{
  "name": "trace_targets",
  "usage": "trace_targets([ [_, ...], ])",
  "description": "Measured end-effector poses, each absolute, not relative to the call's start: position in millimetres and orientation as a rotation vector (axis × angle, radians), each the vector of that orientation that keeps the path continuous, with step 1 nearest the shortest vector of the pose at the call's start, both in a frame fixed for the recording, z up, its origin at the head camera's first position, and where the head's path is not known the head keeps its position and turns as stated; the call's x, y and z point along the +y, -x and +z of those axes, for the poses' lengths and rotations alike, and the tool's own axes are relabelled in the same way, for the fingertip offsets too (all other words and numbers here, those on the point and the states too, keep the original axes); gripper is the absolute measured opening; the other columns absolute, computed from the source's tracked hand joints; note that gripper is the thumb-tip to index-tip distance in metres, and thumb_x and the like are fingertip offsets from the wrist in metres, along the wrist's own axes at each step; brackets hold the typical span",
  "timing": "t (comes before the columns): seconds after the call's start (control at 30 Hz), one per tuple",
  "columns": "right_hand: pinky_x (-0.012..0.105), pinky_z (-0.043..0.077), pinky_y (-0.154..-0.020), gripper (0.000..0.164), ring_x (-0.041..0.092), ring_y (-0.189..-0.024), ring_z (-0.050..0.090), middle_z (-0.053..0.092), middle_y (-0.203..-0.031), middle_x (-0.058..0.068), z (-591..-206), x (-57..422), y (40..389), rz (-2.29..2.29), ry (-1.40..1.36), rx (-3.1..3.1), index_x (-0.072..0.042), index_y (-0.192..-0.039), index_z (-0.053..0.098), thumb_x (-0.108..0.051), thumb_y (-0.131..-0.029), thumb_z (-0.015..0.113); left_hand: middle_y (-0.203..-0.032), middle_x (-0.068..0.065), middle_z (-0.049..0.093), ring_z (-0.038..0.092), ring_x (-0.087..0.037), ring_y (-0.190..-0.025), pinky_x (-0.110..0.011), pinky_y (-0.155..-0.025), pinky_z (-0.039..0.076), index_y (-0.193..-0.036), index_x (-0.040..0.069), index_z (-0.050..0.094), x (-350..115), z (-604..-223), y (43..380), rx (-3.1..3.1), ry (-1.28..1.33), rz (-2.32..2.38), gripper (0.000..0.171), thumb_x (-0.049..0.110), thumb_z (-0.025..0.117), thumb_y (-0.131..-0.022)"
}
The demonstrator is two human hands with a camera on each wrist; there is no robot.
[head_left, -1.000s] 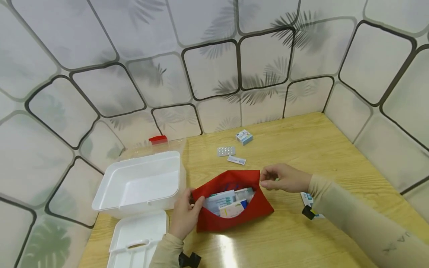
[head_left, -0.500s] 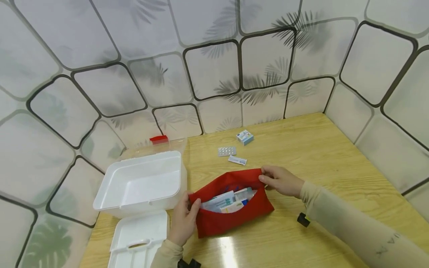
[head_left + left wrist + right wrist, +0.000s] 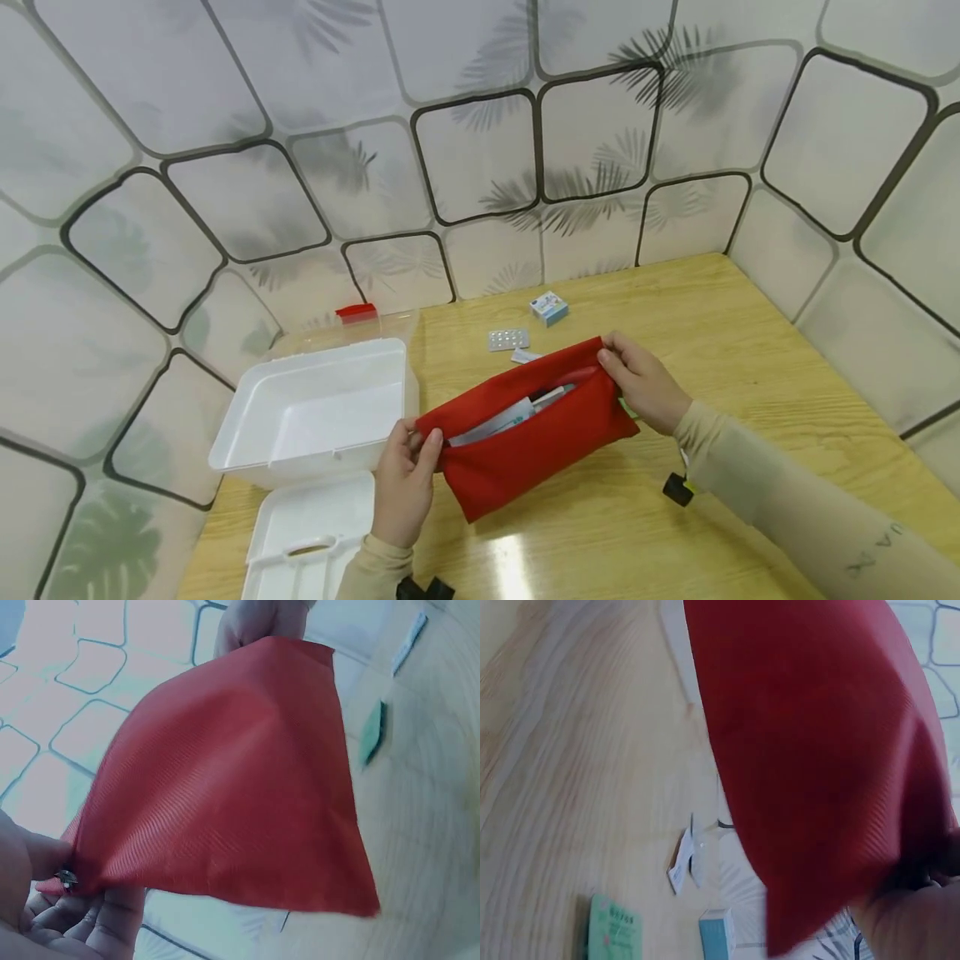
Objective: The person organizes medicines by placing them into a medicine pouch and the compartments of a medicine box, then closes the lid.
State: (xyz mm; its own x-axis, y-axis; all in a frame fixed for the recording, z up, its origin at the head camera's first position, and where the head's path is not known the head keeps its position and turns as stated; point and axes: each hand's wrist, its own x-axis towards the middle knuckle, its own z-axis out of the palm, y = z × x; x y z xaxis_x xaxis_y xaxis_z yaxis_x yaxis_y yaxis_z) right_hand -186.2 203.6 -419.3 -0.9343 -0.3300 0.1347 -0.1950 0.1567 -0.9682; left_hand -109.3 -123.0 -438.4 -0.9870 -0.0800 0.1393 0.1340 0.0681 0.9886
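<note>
A red fabric pouch [image 3: 540, 442] is held up off the table, tilted with its right side higher. Its mouth gapes slightly, and white medicine boxes [image 3: 502, 419] show inside. My left hand [image 3: 405, 492] pinches the upper left corner between thumb and fingers; a small metal zipper pull [image 3: 66, 879] shows there in the left wrist view. At the upper right corner, my right hand [image 3: 648, 387] grips the edge, thumb on the near side. The pouch's lower edge hangs free, and most of its contents are hidden.
An open white plastic box [image 3: 322, 462] stands left, with a white tray [image 3: 356, 500] before it. Behind the pouch lie a blister pack [image 3: 508, 339], a partly covered slim white packet [image 3: 525, 356] and a small blue-white box [image 3: 550, 308]. A green box [image 3: 615, 930] lies right.
My right hand has taken hold of the pouch's right corner. Both hands have raised the pouch, the right side most, and its mouth has narrowed over the boxes.
</note>
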Motion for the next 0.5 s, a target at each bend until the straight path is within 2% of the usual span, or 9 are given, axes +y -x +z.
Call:
trace_targets([
  [0.17, 0.033, 0.051, -0.065, 0.031, 0.021, -0.083, 0.059, 0.055, -0.107, 0.016, -407.5, 202.6, 186.5, -2.074, 0.470, 2.248, -0.001, -0.118, 0.043, -0.027, -0.105, 0.034, -0.103, -0.015, 0.064, 0.063, -0.021, -0.085, -0.030, -0.074, 0.054, -0.118, -0.002, 0.055, -116.3, -433.2, 111.9, -2.119, 0.112, -2.146, 0.029, 0.014, 0.061, -0.094],
  [0.37, 0.035, 0.054, -0.069, 0.027, 0.021, -0.090, 0.061, 0.055, -0.111, 0.011, -399.9, 198.8, 190.5, -2.287, 0.498, 1.982, -0.005, -0.118, 0.042, -0.028, -0.105, 0.034, -0.112, -0.012, 0.061, 0.059, -0.024, -0.102, -0.033, -0.086, 0.051, -0.125, 0.001, 0.054, -112.7, -433.5, 113.9, -2.133, 0.225, -2.253, 0.031, 0.013, 0.056, -0.097],
  [0.5, 0.034, 0.054, -0.073, 0.026, 0.022, -0.094, 0.061, 0.055, -0.112, 0.011, -401.0, 197.4, 192.0, -2.277, 0.559, 1.926, -0.003, -0.116, 0.041, -0.025, -0.105, 0.034, -0.111, -0.014, 0.060, 0.060, -0.026, -0.101, -0.035, -0.085, 0.051, -0.125, 0.001, 0.052, -111.9, -432.0, 114.1, -2.113, 0.244, -2.243, 0.030, 0.018, 0.050, -0.100],
])
